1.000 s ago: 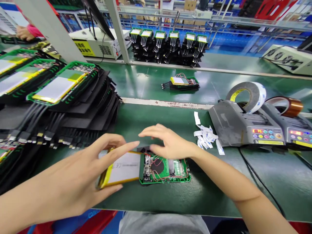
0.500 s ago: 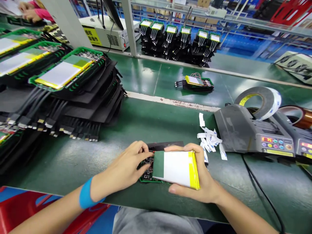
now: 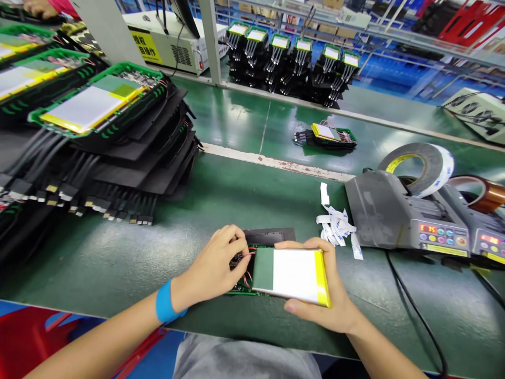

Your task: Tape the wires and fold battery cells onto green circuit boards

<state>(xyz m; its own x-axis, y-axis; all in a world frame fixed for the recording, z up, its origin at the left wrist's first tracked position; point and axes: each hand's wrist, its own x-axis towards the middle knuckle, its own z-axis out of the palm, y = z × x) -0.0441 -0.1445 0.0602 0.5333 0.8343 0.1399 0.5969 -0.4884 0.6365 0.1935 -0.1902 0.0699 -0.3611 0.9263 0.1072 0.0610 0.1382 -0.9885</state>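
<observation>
A flat white battery pack [image 3: 294, 273] with yellow and green ends is gripped by its long edges in my right hand [image 3: 329, 295]. It lies tilted over a green-rimmed circuit case [image 3: 244, 290], covering much of it. My left hand [image 3: 221, 260], with a blue band at the wrist, pinches thin red wires [image 3: 251, 253] at the case's left part, beside the battery's green end. A black flap [image 3: 272, 235] sticks out behind the case.
Stacked cases [image 3: 94, 102] with black cables stand at the left. White tape strips [image 3: 335, 223] lie right of centre, beside a grey tape dispenser [image 3: 379, 210]. Another case [image 3: 329, 136] sits farther back, before more stacks [image 3: 280, 63]. A person's hand [image 3: 39, 8] shows top left.
Both hands and the battery have shifted slightly right. My left fingers have closed in on the red wires, which now show more clearly.
</observation>
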